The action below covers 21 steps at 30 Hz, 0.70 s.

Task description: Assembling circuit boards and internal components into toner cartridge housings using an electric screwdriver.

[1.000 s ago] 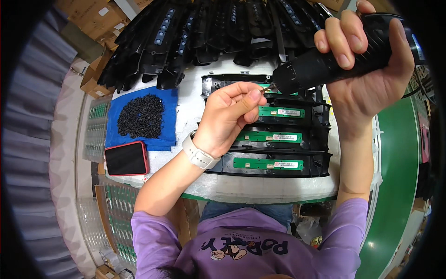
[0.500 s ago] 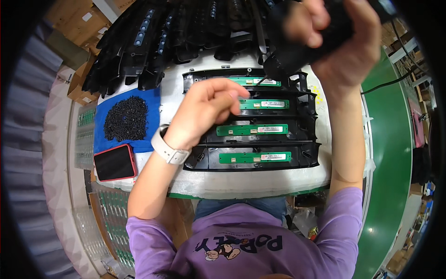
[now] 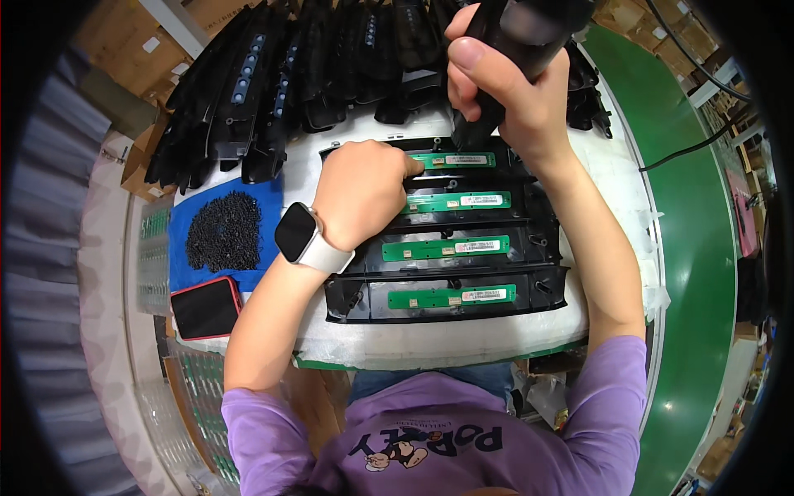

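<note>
My right hand [image 3: 529, 103] grips a black electric screwdriver [image 3: 523, 51], its lower end pointing down at the far row of black plastic panels. My left hand [image 3: 364, 186], with a white-strapped watch [image 3: 302, 236] on the wrist, is curled. Its index fingertip touches the left part of the farthest green circuit board [image 3: 470, 160]; the other fingers are hidden underneath. Several black panels [image 3: 364, 310] lie in a stack of rows, each bearing a green board with a white label, such as the nearest board [image 3: 438, 298]. The screwdriver's tip is hard to make out against the dark panel.
Small black screws [image 3: 223, 231] lie heaped on a blue cloth [image 3: 184, 269] at the left. A red-cased phone [image 3: 205, 308] rests nearer. More black panels [image 3: 314, 74] are piled along the back. A black cable [image 3: 686, 151] hangs at the right.
The screwdriver has come down and leftward to the far panel in my right hand. My left hand has turned palm down, its index finger now on the far board.
</note>
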{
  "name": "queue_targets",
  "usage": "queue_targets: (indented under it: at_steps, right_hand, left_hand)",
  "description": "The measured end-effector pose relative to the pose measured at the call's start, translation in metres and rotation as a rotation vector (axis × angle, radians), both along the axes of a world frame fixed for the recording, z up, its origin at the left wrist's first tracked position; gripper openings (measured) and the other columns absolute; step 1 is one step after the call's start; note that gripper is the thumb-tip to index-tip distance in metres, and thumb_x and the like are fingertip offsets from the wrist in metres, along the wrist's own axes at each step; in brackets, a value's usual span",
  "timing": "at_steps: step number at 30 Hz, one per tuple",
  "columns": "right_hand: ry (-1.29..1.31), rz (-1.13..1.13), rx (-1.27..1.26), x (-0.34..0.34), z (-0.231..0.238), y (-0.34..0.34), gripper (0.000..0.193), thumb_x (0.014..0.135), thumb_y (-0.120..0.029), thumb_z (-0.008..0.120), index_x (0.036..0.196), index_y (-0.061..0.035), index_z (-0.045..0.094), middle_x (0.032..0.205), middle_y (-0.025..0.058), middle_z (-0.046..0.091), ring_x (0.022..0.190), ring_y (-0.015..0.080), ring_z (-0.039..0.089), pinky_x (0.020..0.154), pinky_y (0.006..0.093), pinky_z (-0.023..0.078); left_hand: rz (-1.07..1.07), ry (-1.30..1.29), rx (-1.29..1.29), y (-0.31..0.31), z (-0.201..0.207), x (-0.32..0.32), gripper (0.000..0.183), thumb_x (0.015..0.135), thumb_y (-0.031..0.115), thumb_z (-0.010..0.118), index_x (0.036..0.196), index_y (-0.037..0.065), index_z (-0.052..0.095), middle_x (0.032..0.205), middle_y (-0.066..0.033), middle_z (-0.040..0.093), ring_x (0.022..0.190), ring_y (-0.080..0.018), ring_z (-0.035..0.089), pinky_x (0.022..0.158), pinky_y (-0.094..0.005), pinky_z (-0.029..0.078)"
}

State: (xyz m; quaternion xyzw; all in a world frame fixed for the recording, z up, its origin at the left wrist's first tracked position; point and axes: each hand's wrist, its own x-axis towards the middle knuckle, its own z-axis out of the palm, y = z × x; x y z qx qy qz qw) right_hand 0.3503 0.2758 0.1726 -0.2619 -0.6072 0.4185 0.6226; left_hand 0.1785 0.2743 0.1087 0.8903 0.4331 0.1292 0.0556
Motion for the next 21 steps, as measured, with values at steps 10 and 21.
queue_targets:
  at_steps: [10,21]
  right_hand:
    - [0.036,-0.024,-0.032,-0.004,-0.001,0.003,0.022,0.078,-0.01,0.067,0.091,0.0015,0.054,0.056,0.0041,0.055,0.043,0.0101,0.05,0.041,0.0224,0.039]
    - [0.021,-0.029,-0.073,-0.006,-0.003,0.022,0.02,0.08,-0.014,0.064,0.068,-0.0013,0.055,0.051,0.003,0.053,0.04,0.0102,0.048,0.039,0.022,0.036]
  left_hand:
    - [-0.012,-0.131,-0.056,0.013,-0.008,-0.004,0.03,0.069,-0.003,0.048,0.085,0.007,0.071,0.08,-0.0161,0.065,0.073,-0.0324,0.062,0.07,-0.0396,0.049]
    - [-0.052,-0.221,-0.117,0.02,-0.014,-0.002,0.026,0.069,-0.004,0.05,0.082,0.004,0.071,0.079,-0.0173,0.065,0.074,-0.0327,0.063,0.072,-0.0385,0.05]
